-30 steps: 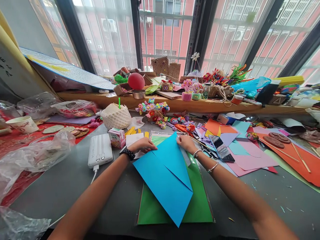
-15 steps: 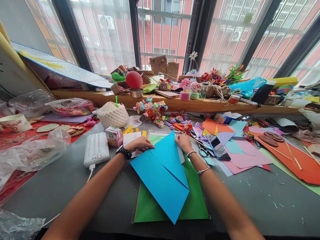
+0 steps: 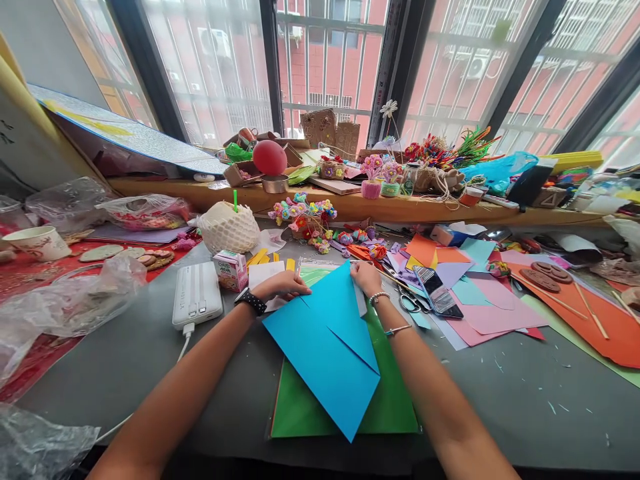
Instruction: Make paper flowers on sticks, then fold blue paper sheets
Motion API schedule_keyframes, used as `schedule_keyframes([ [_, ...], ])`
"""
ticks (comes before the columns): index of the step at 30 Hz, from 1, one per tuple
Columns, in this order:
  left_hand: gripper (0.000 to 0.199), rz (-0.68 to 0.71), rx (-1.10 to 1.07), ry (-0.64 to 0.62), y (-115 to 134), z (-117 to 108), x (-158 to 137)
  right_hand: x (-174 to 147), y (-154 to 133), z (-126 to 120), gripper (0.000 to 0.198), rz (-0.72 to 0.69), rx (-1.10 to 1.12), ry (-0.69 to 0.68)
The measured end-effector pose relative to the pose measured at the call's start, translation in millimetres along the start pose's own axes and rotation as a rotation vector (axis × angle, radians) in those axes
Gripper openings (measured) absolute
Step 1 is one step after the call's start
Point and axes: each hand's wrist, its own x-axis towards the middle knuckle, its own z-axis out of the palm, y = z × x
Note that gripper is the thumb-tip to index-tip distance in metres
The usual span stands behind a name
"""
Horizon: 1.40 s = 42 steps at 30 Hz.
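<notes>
A sheet of blue paper (image 3: 330, 347), folded over along its right side, lies slantwise over a stack of green paper (image 3: 300, 407) on the dark table. Its lower corner points towards me. My left hand (image 3: 285, 285) is closed on the sheet's upper left edge, thumb and fingers together. At the upper right edge, near the top corner, my right hand (image 3: 367, 279) pinches the same sheet; its fingertips are partly hidden. Two short slits or creases show on the blue surface.
Left of my left hand stand a white power bank (image 3: 197, 297) with a cable and a small pink carton (image 3: 231, 270). Scissors (image 3: 410, 301), a phone (image 3: 437, 292) and loose coloured papers (image 3: 493, 300) lie to the right. A netted coconut (image 3: 230, 228) stands behind.
Both hands keep hold of the blue paper, almost where they were. My right wrist has shifted slightly, and the whole view has moved a little.
</notes>
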Motion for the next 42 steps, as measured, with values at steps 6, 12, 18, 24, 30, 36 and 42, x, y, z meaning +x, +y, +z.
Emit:
schedule_keyframes([
  [6,0.046,-0.002,0.036,0.011,1,1,0,9,-14,-4,0.024,0.066,-0.007,-0.004],
  [12,0.048,0.02,0.071,0.017,-2,0,1,16,-20,-5,0.025,0.091,-0.007,-0.012],
  [18,0.049,0.037,0.052,0.019,-3,1,2,14,-18,-8,0.024,0.07,-0.008,-0.022],
  [24,0.048,0.026,0.002,-0.092,-5,-2,-1,3,-12,-7,0.022,-0.004,-0.028,-0.029],
  [30,0.046,0.014,-0.005,-0.091,-8,-4,-4,-10,-5,-4,0.018,-0.042,-0.035,-0.031],
  [36,0.048,-0.009,0.006,-0.09,-3,-1,-8,-9,-3,-3,0.017,-0.041,-0.031,-0.034],
  [42,0.049,-0.036,-0.021,-0.079,-3,1,-10,-3,-5,-2,0.018,-0.033,-0.024,-0.024],
])
